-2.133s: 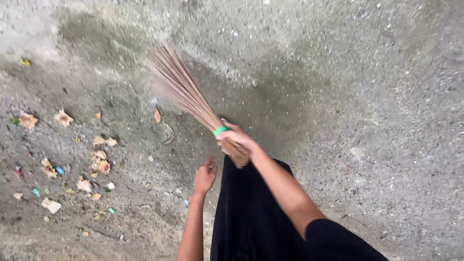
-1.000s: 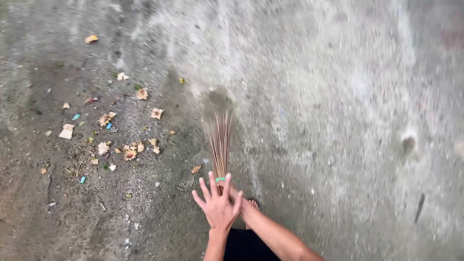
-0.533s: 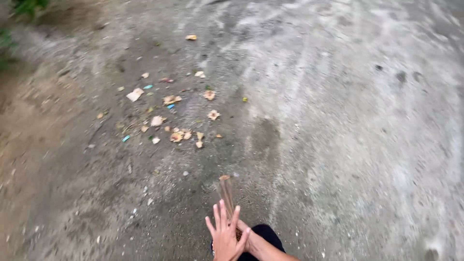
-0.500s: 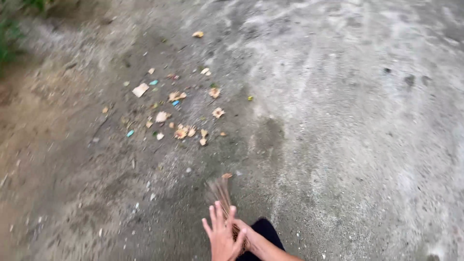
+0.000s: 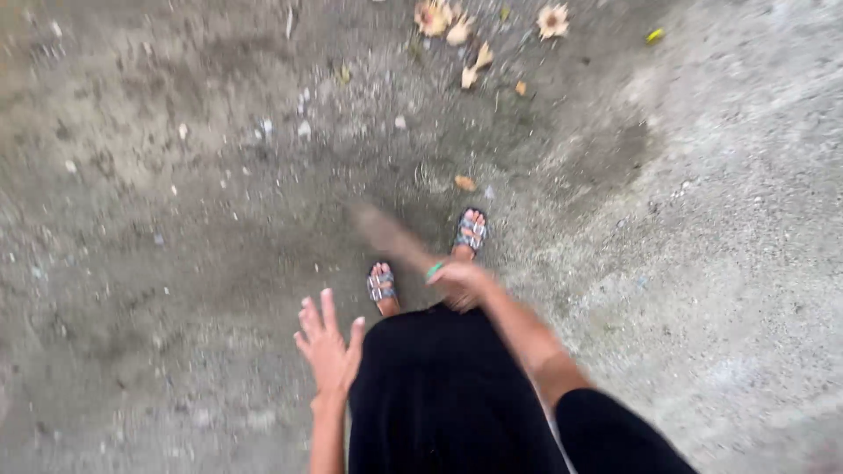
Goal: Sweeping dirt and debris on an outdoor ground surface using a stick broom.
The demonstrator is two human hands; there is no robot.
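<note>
My right hand [image 5: 464,283] grips a bundle-of-sticks broom [image 5: 391,239] near its green band. The bristles are blurred and point up and left, low over the ground just in front of my sandalled feet [image 5: 470,230]. My left hand [image 5: 328,345] hangs free beside my black skirt [image 5: 439,395], fingers spread, holding nothing. Dry leaves and petals [image 5: 457,26] lie in a loose group at the top of the view, beyond the broom tip. One small orange leaf [image 5: 464,183] lies closer, just ahead of my right foot.
The ground is rough grey concrete [image 5: 720,219], darker and dirtier on the left [image 5: 132,219], with small pebbles scattered about. A small yellow scrap [image 5: 654,35] lies at the upper right of the leaf group.
The view has tilted down, so my feet and skirt now show and the leaf pile sits at the top edge. The broom has swung left. My left hand has dropped away from the handle.
</note>
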